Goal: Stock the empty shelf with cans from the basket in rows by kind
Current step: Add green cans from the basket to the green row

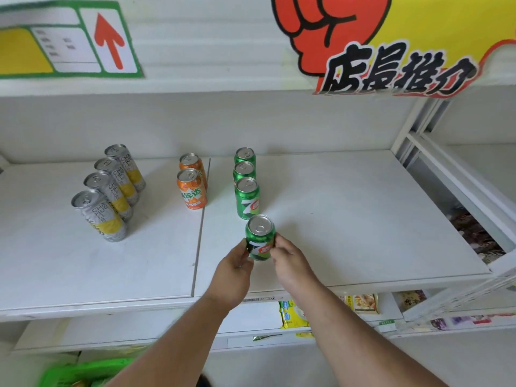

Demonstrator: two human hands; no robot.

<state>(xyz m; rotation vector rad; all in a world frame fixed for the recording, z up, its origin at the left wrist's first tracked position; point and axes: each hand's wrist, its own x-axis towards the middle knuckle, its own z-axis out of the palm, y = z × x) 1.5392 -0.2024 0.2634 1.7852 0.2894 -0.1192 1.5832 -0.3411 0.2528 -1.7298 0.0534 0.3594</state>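
I have both hands on a green can (259,238), left hand (233,268) and right hand (290,262) each pinching a side, setting it upright on the shelf (349,219) at the front of the green row (245,181), label outward, so kinds stay separate.

A green-bordered sign (67,40) with a red arrow hangs at upper left; a yellow poster (396,43) with a red fist and black lettering hangs at upper right; yellow snack packets (293,314) lie on the lower shelf (167,331) beneath.
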